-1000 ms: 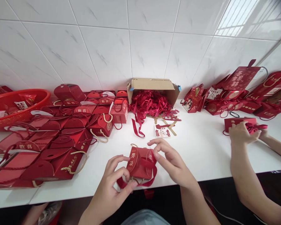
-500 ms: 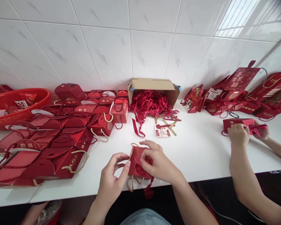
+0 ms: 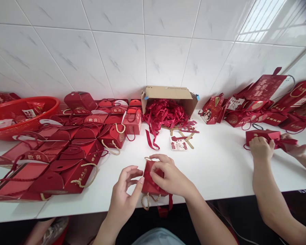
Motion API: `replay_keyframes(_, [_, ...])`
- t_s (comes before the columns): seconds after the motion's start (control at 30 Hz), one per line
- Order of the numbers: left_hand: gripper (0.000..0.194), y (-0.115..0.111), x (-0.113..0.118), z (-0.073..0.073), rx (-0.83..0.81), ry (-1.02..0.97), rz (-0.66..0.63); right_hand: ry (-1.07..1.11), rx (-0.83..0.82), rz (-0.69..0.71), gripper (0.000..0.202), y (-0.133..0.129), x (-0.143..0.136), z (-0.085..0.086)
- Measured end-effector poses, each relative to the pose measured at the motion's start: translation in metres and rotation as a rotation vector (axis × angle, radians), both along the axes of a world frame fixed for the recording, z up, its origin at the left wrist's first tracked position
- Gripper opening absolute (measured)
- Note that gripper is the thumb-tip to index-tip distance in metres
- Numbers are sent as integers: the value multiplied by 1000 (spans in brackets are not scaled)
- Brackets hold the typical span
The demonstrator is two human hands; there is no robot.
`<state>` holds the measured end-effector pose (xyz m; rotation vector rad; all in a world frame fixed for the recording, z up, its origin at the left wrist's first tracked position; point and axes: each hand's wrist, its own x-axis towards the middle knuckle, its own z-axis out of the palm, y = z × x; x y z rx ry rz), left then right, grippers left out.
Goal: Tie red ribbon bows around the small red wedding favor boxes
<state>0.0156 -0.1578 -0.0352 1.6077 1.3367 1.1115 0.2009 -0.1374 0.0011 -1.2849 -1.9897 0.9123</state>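
Own hands (image 3: 124, 195): two. At the fingers (image 3: 138, 189): one box (image 3: 149, 186). Left of the fingers: one basket (image 3: 22, 129); more than ten grouped boxes (image 3: 58, 175), overlapping, exact count not determinable. Beyond the fingers: one carton (image 3: 168, 92), one card (image 3: 178, 145), numerous ribbons (image 3: 165, 114), uncountable. Right of the fingers: two co-worker's hands (image 3: 262, 148), one co-worker's box (image 3: 252, 135), one dark loop (image 3: 257, 127), several piled boxes (image 3: 263, 89), partly hidden.

Smooth card box (image 3: 148, 185), satiny ribbons (image 3: 165, 114), matt cardboard carton (image 3: 168, 93), glossy wall tiles (image 3: 124, 58), plastic basket (image 3: 54, 108)

Red box (image 3: 150, 188) partly out of sight behind right hand (image 3: 170, 175)
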Motion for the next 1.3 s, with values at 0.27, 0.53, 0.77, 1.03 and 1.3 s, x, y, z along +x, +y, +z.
replay_keyframes(0.27, [26,-3,1,2,-5,4,-10,60,-49,38,16,6,6,-2])
replay_keyframes(0.53, [25,-3,-1,0,-4,4,-18,59,-106,169,13,9,13,-1])
replay_keyframes(0.77, [25,-2,-1,-2,1,-5,-20,10,-97,188,13,14,12,0])
replay_keyframes(1.03, [24,-5,-3,-2,9,2,-39,21,-101,254,17,25,15,10])
replay_keyframes(1.3, [24,-5,-2,1,-15,-4,-47,-16,-106,300,17,29,12,11])
